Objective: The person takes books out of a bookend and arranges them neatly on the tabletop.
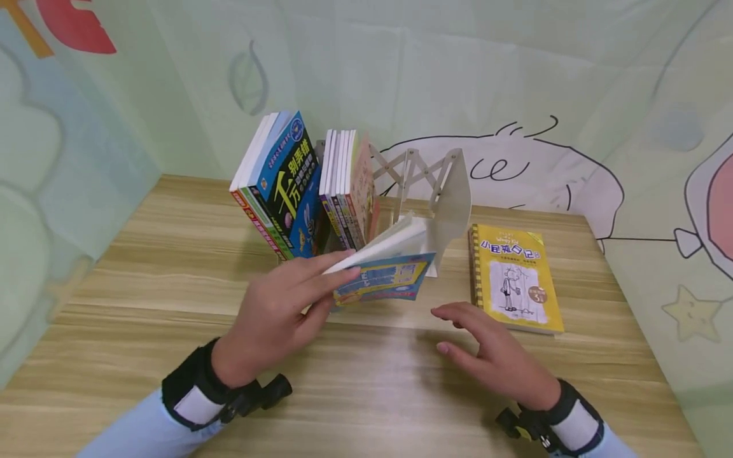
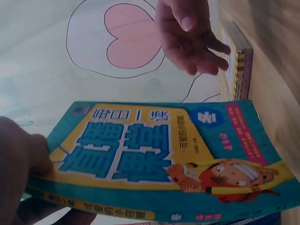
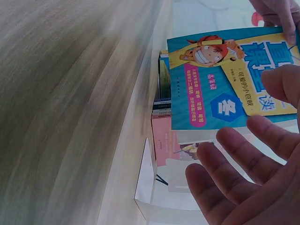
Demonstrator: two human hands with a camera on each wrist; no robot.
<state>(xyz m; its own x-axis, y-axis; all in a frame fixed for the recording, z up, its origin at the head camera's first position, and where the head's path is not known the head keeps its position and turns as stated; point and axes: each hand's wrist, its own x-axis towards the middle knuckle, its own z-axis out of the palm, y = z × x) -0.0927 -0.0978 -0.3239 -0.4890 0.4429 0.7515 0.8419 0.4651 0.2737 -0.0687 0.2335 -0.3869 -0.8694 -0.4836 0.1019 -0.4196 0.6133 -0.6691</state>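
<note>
A teal book point(image 2: 131, 154) in front of the folding rack point(image 1: 455, 197)

The left hand point(image 1: 275, 308) holds it, pinched between thumb and fingers; the right hand point(image 1: 495, 356), in front of the rack and to its right, grips nothing, with fingers spread apart. I judge that the step in hand is to bring this book toward the rack; the next move probably calls for turning it upright without hitting the rack. Its cover reads 直播课堂 and 冬 (this means winter). Right of the rack, a yellow book point(image 1: 515, 280) reads 小屁孩日记.
</note>
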